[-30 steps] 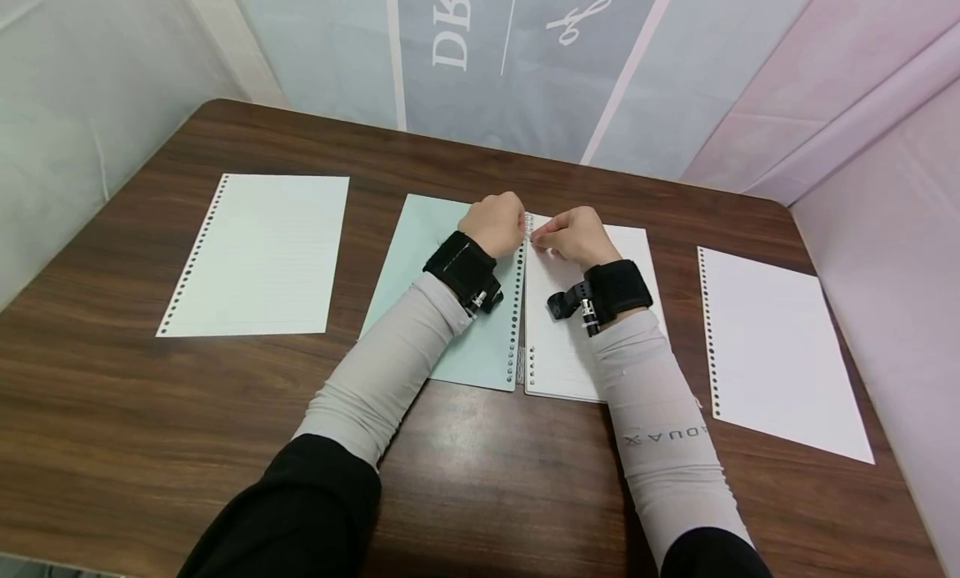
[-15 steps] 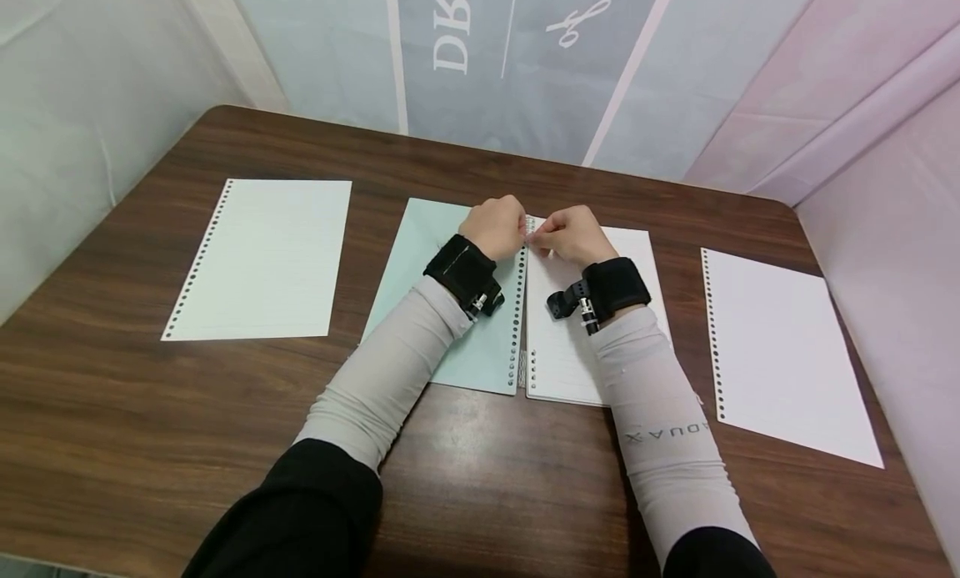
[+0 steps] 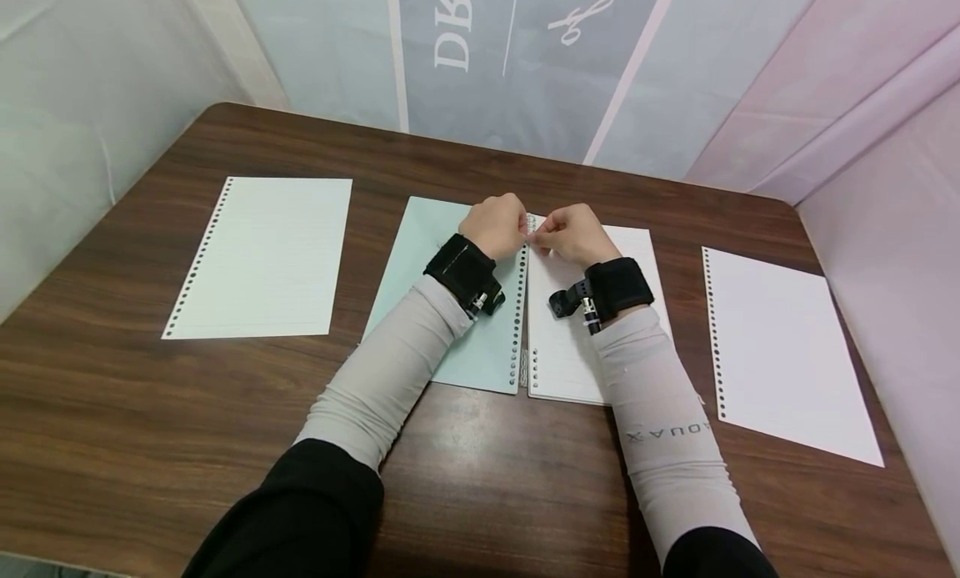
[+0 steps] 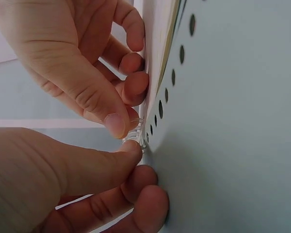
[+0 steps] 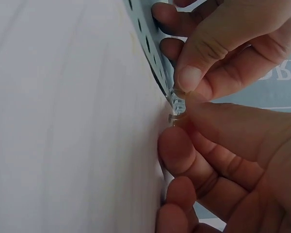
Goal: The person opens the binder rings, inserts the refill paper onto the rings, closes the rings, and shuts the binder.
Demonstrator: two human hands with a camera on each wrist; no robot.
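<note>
A loose-leaf binder lies open, with a pale green cover [image 3: 474,357] on the left and white lined pages [image 3: 566,357] on the right. Clear plastic rings [image 5: 178,104] run along the spine between them. At the spine's far end, my left hand [image 3: 495,226] pinches the rings between thumb and fingers. My right hand [image 3: 576,234] pinches the same rings right beside it, the fingertips of both hands meeting. In the left wrist view, the cover's punched holes stand next to the rings [image 4: 134,133]; the fingertips partly hide the rings.
A loose punched sheet [image 3: 258,257] lies at the left of the brown wooden table [image 3: 465,478]. Another punched sheet [image 3: 787,353] lies at the right. Fabric curtains [image 3: 315,52] enclose the far side and both sides.
My right fingertips have shifted slightly left, up against the left ones at the rings. The left hand stays in place. The head view has moved a little.
</note>
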